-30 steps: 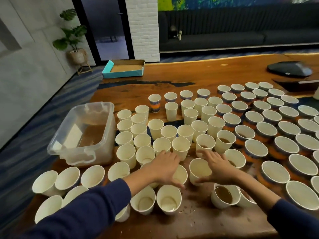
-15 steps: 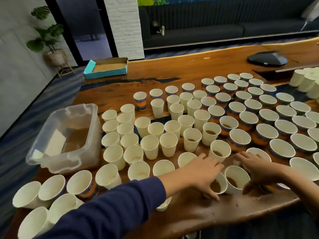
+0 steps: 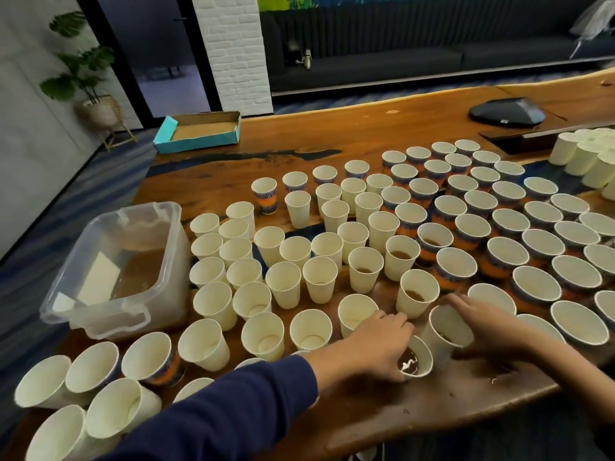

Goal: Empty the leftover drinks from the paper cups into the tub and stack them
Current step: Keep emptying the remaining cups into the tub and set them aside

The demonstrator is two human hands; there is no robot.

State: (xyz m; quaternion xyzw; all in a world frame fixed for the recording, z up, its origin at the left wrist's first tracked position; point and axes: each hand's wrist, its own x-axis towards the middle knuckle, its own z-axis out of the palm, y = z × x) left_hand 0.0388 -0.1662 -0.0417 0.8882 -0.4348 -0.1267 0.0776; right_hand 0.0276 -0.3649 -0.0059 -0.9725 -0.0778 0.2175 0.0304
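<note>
Wood grain runs the length of the worktop (image 3: 332,128), which carries dozens of paper cups, with a dark sofa and a potted plant (image 3: 83,71) in the room behind. Over the last second both hands have shifted from the middle of the near row toward the right, and now they sit at the near edge among cups that plainly hold brown drink. The left hand (image 3: 372,347) has its fingers curled round the rim and wall of a short cup of dark liquid (image 3: 416,361), gripping it where half a second ago it was only reaching over it. The right hand (image 3: 482,324) is wrapped about the far side of a taller white cup (image 3: 446,331) just beside it; whether it grips firmly or only steadies I cannot tell for sure, though the fingers curl round the wall. The clear plastic tub (image 3: 109,311), already holding brown liquid, stands well apart at the left. So the picking has begun again: I judge these two cups are next to be carried left and tipped out, with many still unstacked.
</note>
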